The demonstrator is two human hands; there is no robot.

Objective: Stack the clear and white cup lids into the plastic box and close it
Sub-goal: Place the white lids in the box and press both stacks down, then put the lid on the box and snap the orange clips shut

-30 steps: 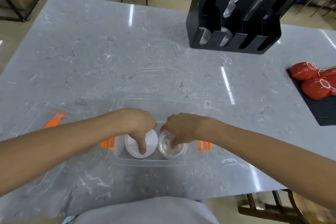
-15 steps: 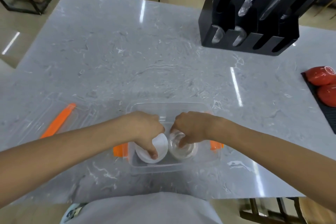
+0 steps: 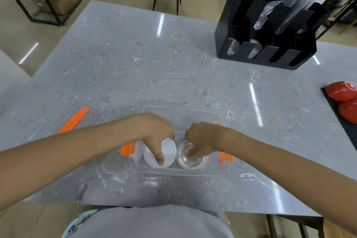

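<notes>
Your left hand pinches the white lids and your right hand the clear lids inside the box; its cover still lies aside.

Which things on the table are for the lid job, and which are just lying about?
For the job:
white lids
clear lids
plastic box
box cover with orange clip
left hand
right hand

Just lying about:
black cup organizer
red bowls
black mat

Open marble table beyond plastic box; black cup organizer blocking far right, box lid lying left.
</notes>
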